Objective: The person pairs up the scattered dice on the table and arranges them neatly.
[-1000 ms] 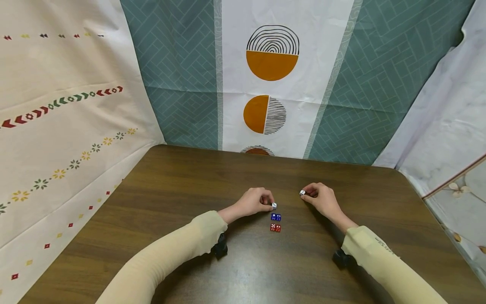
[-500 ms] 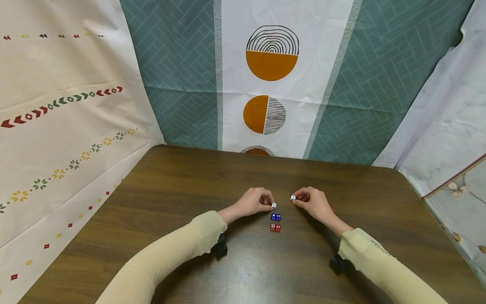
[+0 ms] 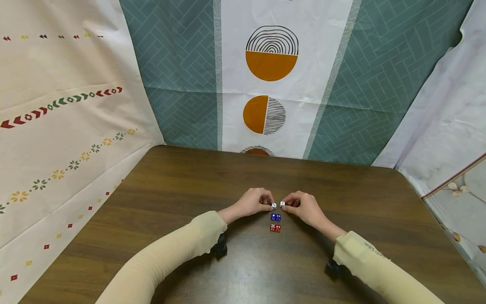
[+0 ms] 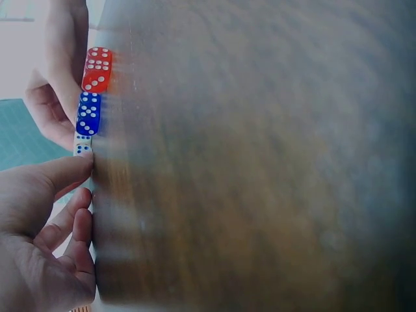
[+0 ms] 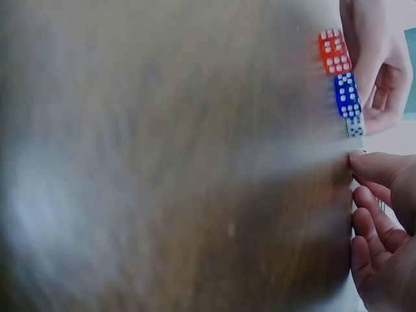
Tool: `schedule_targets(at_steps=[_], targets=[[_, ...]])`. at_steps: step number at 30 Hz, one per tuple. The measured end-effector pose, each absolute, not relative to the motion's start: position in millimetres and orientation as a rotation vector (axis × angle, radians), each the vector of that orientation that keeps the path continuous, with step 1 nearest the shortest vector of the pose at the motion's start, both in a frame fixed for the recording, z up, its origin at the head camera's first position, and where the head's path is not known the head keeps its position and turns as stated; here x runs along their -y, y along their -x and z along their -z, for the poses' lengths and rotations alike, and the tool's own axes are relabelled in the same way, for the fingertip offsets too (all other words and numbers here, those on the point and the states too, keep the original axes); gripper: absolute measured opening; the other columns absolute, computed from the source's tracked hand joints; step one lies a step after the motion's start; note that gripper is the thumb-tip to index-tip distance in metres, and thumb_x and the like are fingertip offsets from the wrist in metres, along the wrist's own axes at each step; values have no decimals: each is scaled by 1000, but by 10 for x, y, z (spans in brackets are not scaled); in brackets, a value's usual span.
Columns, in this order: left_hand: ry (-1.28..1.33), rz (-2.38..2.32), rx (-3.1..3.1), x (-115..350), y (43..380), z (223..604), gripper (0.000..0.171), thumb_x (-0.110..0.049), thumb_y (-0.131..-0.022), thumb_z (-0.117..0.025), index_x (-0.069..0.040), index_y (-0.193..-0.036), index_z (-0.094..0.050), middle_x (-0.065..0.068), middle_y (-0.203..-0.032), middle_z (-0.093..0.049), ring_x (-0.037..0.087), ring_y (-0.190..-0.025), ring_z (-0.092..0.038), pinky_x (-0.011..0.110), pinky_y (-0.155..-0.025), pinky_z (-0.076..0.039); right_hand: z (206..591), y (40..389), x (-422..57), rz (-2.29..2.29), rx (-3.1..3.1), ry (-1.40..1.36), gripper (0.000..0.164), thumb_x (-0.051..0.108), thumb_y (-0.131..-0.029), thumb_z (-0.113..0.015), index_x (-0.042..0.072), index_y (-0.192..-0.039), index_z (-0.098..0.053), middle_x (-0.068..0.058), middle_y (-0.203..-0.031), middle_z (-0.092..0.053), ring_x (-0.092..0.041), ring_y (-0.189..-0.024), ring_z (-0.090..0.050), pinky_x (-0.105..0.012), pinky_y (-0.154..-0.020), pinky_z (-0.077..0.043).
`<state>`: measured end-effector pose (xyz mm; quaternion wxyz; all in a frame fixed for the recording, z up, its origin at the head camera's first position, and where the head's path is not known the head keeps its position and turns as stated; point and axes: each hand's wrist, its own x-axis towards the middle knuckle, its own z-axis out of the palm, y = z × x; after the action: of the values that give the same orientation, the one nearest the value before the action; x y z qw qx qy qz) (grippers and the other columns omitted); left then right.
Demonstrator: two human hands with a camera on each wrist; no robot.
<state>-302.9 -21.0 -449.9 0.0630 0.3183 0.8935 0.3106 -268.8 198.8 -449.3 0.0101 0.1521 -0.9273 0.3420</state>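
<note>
My left hand (image 3: 253, 202) pinches a white die (image 3: 274, 205) between thumb and fingers at the middle of the table. Just across a narrow gap, my right hand (image 3: 304, 207) pinches another white die (image 3: 282, 204). On the near side of these lie two blue dice (image 3: 275, 217) side by side, and nearer still two red dice (image 3: 275, 228), also side by side. Seen low from the left wrist, the red dice (image 4: 97, 69), blue dice (image 4: 89, 114) and white die (image 4: 82, 148) line up. In the right wrist view, my right thumb and fingers (image 5: 380, 168) mostly cover their die.
The brown wooden table (image 3: 190, 177) stretches around both hands. Patterned cloths hang behind it (image 3: 182, 84) and along its left side (image 3: 76, 126), with a pale cloth (image 3: 448, 109) on the right. Each wrist carries a small black camera.
My right hand has moved left and slightly nearer with its white die, bringing it close to the left one. My left hand and the blue and red dice have stayed put.
</note>
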Motion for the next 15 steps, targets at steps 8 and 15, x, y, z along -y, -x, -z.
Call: schedule_targets(at_steps=[8, 15], targets=[[-966, -941, -2705, 209, 3034, 4504, 8, -20, -88, -76, -16, -93, -72, -2, -78, -60, 7, -70, -49, 20, -66, -39, 4517, 2653, -1937, -1086, 2900, -503, 14, 19, -85, -78, 15, -98, -76, 0, -86, -65, -11, -73, -54, -24, -65, -44], [-984, -931, -2711, 212, 3031, 4497, 8, -20, -87, -76, -16, -93, -72, -2, -77, -60, 6, -69, -48, 19, -65, -39, 4525, 2652, -1931, -1106, 2897, -512, 15, 20, -85, -78, 16, -99, -76, 0, -86, -64, -12, -73, -54, -25, -66, -44]])
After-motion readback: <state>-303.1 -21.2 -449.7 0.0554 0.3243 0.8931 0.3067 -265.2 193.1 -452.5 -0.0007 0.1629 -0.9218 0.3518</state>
